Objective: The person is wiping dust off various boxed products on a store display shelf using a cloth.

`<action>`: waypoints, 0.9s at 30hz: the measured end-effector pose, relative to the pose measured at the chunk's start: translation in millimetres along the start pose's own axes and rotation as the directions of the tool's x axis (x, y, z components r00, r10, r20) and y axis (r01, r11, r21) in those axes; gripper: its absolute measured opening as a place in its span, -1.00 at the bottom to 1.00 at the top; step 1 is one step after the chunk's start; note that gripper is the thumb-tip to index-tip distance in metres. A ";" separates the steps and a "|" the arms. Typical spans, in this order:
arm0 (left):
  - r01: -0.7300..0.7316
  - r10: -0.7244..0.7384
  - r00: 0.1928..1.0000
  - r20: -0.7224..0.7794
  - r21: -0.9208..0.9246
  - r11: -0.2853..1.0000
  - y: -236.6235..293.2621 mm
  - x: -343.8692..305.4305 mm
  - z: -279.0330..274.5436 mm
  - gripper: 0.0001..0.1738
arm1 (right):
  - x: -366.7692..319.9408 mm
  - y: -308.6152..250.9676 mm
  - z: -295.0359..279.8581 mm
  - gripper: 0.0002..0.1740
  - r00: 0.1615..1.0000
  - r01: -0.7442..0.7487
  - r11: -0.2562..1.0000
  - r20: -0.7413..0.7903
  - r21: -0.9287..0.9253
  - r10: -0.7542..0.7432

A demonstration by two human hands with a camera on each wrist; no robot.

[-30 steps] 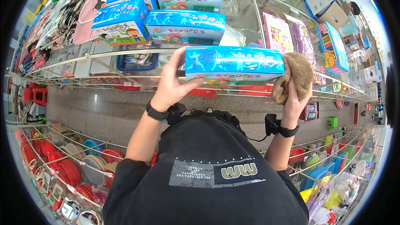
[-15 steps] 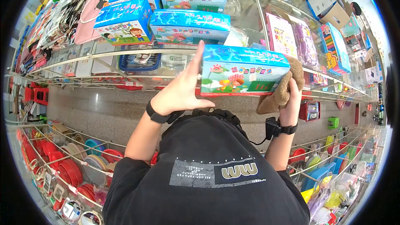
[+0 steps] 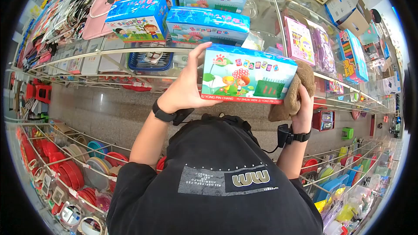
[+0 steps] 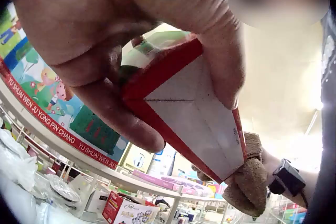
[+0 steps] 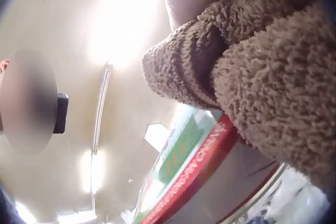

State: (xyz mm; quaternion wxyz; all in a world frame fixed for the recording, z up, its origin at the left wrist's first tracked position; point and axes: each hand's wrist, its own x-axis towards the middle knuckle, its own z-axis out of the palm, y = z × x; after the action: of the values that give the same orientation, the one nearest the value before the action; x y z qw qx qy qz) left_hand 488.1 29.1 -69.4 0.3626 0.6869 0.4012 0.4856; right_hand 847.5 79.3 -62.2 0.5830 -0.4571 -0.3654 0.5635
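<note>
A blue-topped printed box (image 3: 248, 78) is held up in front of the shelf, its picture side facing the person. The left hand (image 3: 185, 89) grips its left end; in the left wrist view the thumb and fingers of the left hand (image 4: 136, 35) lie on either side of the box's white underside (image 4: 194, 108). At the right end, the right hand (image 3: 303, 111) holds a brown fluffy cloth (image 3: 292, 98) against the box. In the right wrist view the cloth (image 5: 278, 71) covers the box corner and hides most of the fingers.
Similar blue boxes (image 3: 209, 21) stand on the glass shelf behind a metal rail (image 3: 113, 51). Pink packages (image 3: 299, 39) and a blue crayon-printed box (image 3: 352, 56) lie to the right. Racks with red plastic goods (image 3: 72, 174) stand on the near side.
The box has tilted so its picture side shows fully. The left hand spread open, then closed on the left end again. The cloth has shifted from the box's top right to its right end.
</note>
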 end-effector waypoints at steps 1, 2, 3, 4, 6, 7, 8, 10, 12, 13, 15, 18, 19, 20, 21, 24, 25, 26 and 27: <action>0.028 -0.028 1.000 -0.004 -0.053 0.998 0.7 -1.2 -1.1 0.63 | -1.0 -3.8 1.4 -0.47 0.999 0.038 0.999 -0.008 -0.015 -0.038; 0.038 -0.040 0.999 -0.014 -0.094 0.995 -2.7 -3.4 -1.0 0.65 | -3.0 -10.7 3.7 -0.44 0.997 0.075 0.997 -0.016 -0.030 -0.075; 0.028 -0.030 0.999 -0.021 -0.077 0.997 -3.4 -4.1 -1.4 0.64 | -5.4 -15.0 7.4 -0.41 0.993 0.111 0.993 -0.025 -0.046 -0.112; 0.019 -0.020 0.999 -0.028 -0.060 0.998 -3.4 -4.8 -1.4 0.64 | -5.4 -13.8 12.4 -0.42 0.966 0.238 0.966 -0.073 -0.104 -0.246; -0.009 0.008 0.999 -0.035 -0.042 0.999 -3.9 -6.9 -1.5 0.63 | -5.7 -21.2 26.4 -0.43 0.835 0.524 0.689 0.143 -0.501 -0.531; -0.030 0.028 0.999 -0.036 -0.041 0.999 -3.7 -8.0 1.6 0.62 | -5.7 -28.2 35.2 -0.44 0.738 0.626 0.457 0.291 -0.632 -0.609; -0.051 0.049 0.998 -0.036 -0.041 0.998 -3.6 -9.8 5.1 0.61 | -5.1 -37.2 47.6 -0.42 0.638 0.711 0.224 0.476 -0.667 -0.606; -0.025 0.026 0.999 -0.045 0.026 0.999 -3.8 -15.2 12.4 0.60 | -7.9 -30.9 62.4 -0.37 0.647 0.695 0.139 0.529 -0.706 -0.549; -0.021 0.024 0.999 -0.046 0.060 0.998 -3.0 -17.8 13.7 0.59 | -12.1 -25.7 76.4 -0.36 0.640 0.695 0.072 0.569 -0.716 -0.516; -0.019 0.023 0.999 -0.049 0.075 0.997 -2.0 -18.7 12.4 0.59 | -14.8 -25.0 83.7 -0.36 0.621 0.708 0.034 0.600 -0.705 -0.505; -0.017 0.022 0.999 -0.049 0.099 0.995 0.0 -19.8 11.4 0.59 | -22.3 -25.0 98.4 -0.32 0.584 0.744 -0.010 0.657 -0.668 -0.477; -0.016 0.017 0.999 -0.034 0.036 0.999 -1.3 -18.5 21.2 0.58 | -40.9 -23.4 122.2 -0.25 0.567 0.804 0.070 0.725 -0.591 -0.391; -0.015 0.015 0.999 -0.044 0.002 1.000 -2.8 -18.3 25.8 0.56 | -46.3 -21.9 131.0 -0.24 0.538 0.829 0.086 0.745 -0.553 -0.395; -0.014 0.012 0.999 -0.053 -0.033 0.999 -4.8 -17.9 31.3 0.54 | -50.9 -20.7 139.1 -0.27 0.506 0.850 0.077 0.764 -0.522 -0.400; -0.013 0.009 0.998 -0.060 -0.069 0.998 -5.7 -16.6 36.6 0.52 | -55.2 -20.0 145.8 -0.30 0.474 0.868 0.068 0.782 -0.491 -0.405; 0.038 -0.046 0.998 -0.049 -0.162 0.986 -15.3 -12.4 35.5 0.33 | -60.9 -16.1 157.5 -0.50 0.271 0.959 0.028 0.889 -0.280 -0.370; 0.012 -0.021 0.998 -0.059 -0.150 0.989 -17.9 -12.4 36.1 0.28 | -62.9 -15.6 157.8 -0.51 0.261 0.962 0.019 0.894 -0.273 -0.364; -0.013 0.004 0.998 -0.070 -0.138 0.990 -19.4 -11.9 36.6 0.23 | -65.3 -15.3 157.5 -0.51 0.249 0.965 0.010 0.900 -0.263 -0.358; -0.039 0.029 0.996 -0.080 -0.126 0.991 -17.8 -10.0 36.5 0.17 | -66.3 -15.1 157.2 -0.52 0.237 0.967 0.001 0.905 -0.253 -0.353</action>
State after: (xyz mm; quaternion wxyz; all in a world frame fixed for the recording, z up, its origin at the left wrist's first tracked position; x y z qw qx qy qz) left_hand 517.5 23.5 -98.6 0.3813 0.6497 0.3716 0.5426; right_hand 697.9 33.5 7.5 0.3278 -0.1881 -0.9255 0.0238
